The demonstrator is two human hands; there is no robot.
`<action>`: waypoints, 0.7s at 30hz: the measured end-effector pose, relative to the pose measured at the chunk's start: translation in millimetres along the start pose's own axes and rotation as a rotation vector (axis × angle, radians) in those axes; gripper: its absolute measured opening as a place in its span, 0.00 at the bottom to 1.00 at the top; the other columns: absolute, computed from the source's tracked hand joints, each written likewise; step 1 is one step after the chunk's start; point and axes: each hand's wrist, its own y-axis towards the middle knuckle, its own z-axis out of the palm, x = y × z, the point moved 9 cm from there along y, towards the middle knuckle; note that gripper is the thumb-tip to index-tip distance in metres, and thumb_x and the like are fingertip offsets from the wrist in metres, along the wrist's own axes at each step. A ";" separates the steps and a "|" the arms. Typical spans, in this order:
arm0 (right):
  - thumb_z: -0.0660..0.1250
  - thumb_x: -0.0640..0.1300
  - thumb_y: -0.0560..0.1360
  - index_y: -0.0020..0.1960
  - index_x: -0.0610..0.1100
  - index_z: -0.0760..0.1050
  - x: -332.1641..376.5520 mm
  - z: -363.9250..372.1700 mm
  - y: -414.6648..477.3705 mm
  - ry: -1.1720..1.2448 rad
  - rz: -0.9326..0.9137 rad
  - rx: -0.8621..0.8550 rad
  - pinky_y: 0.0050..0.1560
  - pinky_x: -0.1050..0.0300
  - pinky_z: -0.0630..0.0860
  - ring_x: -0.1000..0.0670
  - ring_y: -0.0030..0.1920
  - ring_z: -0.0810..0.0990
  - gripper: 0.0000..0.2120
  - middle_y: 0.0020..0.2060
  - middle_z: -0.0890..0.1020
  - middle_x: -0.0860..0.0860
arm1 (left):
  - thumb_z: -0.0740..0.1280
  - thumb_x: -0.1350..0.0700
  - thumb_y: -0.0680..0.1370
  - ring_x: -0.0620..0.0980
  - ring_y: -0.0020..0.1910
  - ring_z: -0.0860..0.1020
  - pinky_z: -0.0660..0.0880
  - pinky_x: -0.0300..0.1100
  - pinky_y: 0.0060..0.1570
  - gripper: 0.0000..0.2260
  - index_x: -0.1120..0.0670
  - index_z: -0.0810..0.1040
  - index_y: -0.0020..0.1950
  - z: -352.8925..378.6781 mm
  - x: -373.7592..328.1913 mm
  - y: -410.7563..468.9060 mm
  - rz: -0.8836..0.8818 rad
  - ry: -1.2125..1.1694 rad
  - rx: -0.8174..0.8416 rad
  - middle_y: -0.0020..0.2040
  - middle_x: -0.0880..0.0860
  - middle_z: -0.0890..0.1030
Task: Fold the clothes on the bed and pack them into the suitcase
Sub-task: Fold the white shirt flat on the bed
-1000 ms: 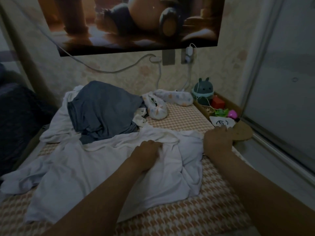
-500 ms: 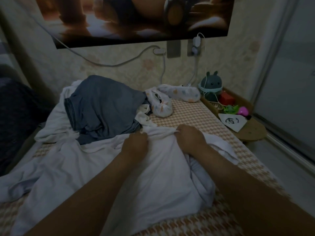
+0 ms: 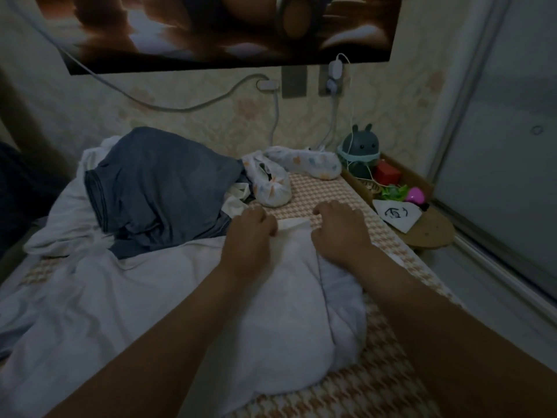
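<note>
Two hands: left hand and right hand lie side by side, knuckles up, fingers curled tight on the far edge of the white garment; the fingertips themselves are hidden.
Just changed: a second ago the right hand was out by the side shelf with the garment's right part. It then swung in to the middle, and now both hands have carried the edge further up the bed.
Meaning: the garment's right side now lies doubled over its middle. I judge this a first fold under way, with flattening and further folds still to come.
White garment: one in hand, spread across the bed mat, its left part loose and rumpled.
Blue-grey garment: one, heaped just beyond the left hand and unfolded.
Other white cloth: some shows under and left of the blue-grey heap; how many pieces, I cannot tell.
Patterned fabric pieces: two, near the wall.
Suitcase: none in view, so nothing counts as packed.
Shelf: one bunny toy, one red block, one drawn-on paper.
</note>
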 end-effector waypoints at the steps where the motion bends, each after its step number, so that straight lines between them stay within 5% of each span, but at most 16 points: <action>1: 0.61 0.54 0.74 0.67 0.47 0.69 -10.7 0.1 -2.3 -0.069 0.050 0.090 0.66 0.45 0.60 0.42 0.64 0.70 0.23 0.63 0.73 0.45 | 0.62 0.62 0.67 0.57 0.42 0.75 0.63 0.44 0.37 0.08 0.53 0.77 0.43 1.8 -17.7 -2.3 0.063 -0.100 0.021 0.43 0.54 0.76; 4: 0.59 0.55 0.77 0.68 0.44 0.68 -43.7 4.9 -24.2 -0.168 0.206 0.414 0.68 0.47 0.63 0.42 0.67 0.70 0.24 0.67 0.71 0.44 | 0.56 0.44 0.78 0.57 0.67 0.68 0.66 0.49 0.61 0.20 0.48 0.71 0.69 42.9 -51.7 -21.6 -0.027 -0.192 0.376 0.68 0.53 0.71; 7: 0.55 0.43 0.80 0.65 0.41 0.69 -70.0 -6.9 -35.1 -0.144 0.218 0.340 0.59 0.54 0.70 0.45 0.61 0.75 0.15 0.62 0.76 0.44 | 0.48 0.33 0.79 0.53 0.78 0.44 0.44 0.58 0.74 0.30 0.40 0.48 0.78 80.1 -58.3 -41.6 -0.170 -0.170 0.712 0.80 0.48 0.47; 9: 0.55 0.40 0.80 0.70 0.39 0.65 -86.8 -26.8 -36.0 -0.230 0.209 0.124 0.52 0.52 0.73 0.43 0.57 0.77 0.18 0.59 0.77 0.43 | 0.47 0.33 0.79 0.52 0.78 0.41 0.40 0.59 0.74 0.29 0.39 0.44 0.78 81.1 -60.6 -36.0 -0.174 -0.183 0.668 0.80 0.47 0.42; 11: 0.65 0.40 0.75 0.69 0.38 0.67 -100.1 -45.2 -40.0 -0.327 0.223 -0.042 0.43 0.51 0.76 0.41 0.48 0.80 0.23 0.53 0.79 0.40 | 0.47 0.34 0.80 0.52 0.78 0.40 0.39 0.59 0.74 0.29 0.39 0.43 0.78 81.5 -59.8 -31.0 -0.191 -0.161 0.632 0.80 0.47 0.41; 13: 0.73 0.40 0.66 0.65 0.40 0.71 -104.5 -47.2 -41.8 -0.478 0.188 -0.090 0.47 0.48 0.75 0.40 0.48 0.78 0.28 0.52 0.77 0.38 | 0.46 0.33 0.79 0.53 0.78 0.40 0.39 0.61 0.73 0.29 0.38 0.42 0.78 88.3 -56.0 -31.7 -0.220 -0.104 0.680 0.79 0.48 0.40; 16: 0.73 0.36 0.59 0.54 0.43 0.75 -73.4 -48.1 -46.1 -0.372 -0.164 -0.197 0.46 0.48 0.70 0.40 0.49 0.73 0.23 0.50 0.76 0.39 | 0.46 0.32 0.78 0.57 0.77 0.43 0.43 0.60 0.72 0.29 0.37 0.45 0.78 86.5 -49.0 -24.5 -0.220 -0.006 0.715 0.79 0.51 0.41; 18: 0.70 0.33 0.61 0.45 0.43 0.75 -37.4 -45.0 -55.2 -0.160 -0.378 -0.080 0.42 0.52 0.66 0.42 0.45 0.73 0.15 0.45 0.76 0.43 | 0.48 0.33 0.79 0.60 0.77 0.47 0.46 0.59 0.72 0.29 0.39 0.48 0.78 76.3 -42.9 -17.4 -0.223 0.070 0.659 0.80 0.53 0.45; 21: 0.66 0.35 0.70 0.42 0.45 0.79 -6.7 -20.1 -79.2 0.064 -0.353 0.374 0.43 0.58 0.69 0.49 0.45 0.76 0.07 0.44 0.79 0.49 | 0.52 0.40 0.79 0.59 0.75 0.52 0.51 0.58 0.70 0.27 0.43 0.54 0.78 53.4 -42.7 -16.8 -0.234 0.109 0.474 0.78 0.55 0.53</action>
